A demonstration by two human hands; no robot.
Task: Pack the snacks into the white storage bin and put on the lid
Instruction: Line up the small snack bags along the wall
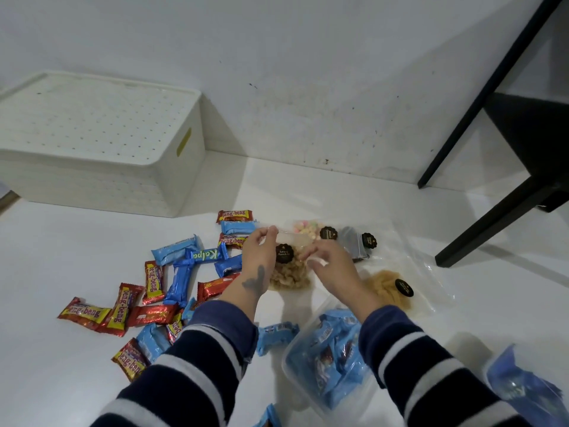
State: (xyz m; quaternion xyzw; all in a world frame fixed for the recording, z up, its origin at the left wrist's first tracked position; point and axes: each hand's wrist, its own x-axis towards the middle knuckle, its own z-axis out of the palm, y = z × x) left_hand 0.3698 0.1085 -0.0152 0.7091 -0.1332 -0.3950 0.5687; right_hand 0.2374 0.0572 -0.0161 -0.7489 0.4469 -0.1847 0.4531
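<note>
Right of the lidded white storage bin [92,140], on the floor, both hands pinch a clear snack bag [289,269]: left hand [260,251] and right hand [331,260] grip its top. Wrapped snack bars [154,291] lie scattered in front of the bin.

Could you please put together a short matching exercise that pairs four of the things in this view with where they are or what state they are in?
Things:
1. white storage bin
2. clear bag of pale crackers
3. clear tub of blue packets
4. black furniture leg

Places or states:
A. near the bottom of the view, between the two sleeves
B. held at its top by the left hand and the right hand
C. far left against the wall, lid on
D. at the right, slanting down to the floor

Pairs: 1-C, 2-B, 3-A, 4-D
</note>
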